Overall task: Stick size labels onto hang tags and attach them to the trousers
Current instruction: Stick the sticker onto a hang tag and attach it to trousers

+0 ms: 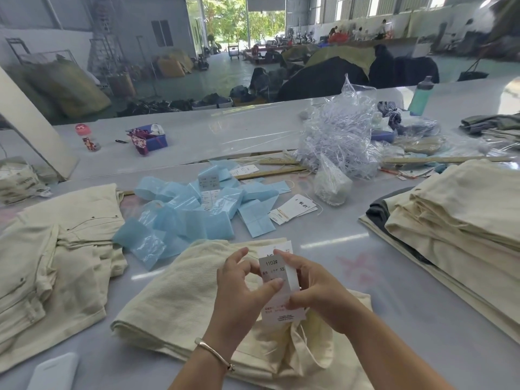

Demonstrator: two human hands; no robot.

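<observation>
White rectangular paper hang tag (282, 305) w/ grey size label (272, 270) reading "1103# XS", held upright over folded cream trousers (180, 291). Left hand (242, 288) pinching label, thumb across tag. Right hand (315, 288) curled round tag's right edge.

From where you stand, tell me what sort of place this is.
Most likely a garment factory's finishing hall: stacks of folded cream trousers on a long work table, a hang tag held in both hands, and heaps of clothing on the floor behind.
</observation>
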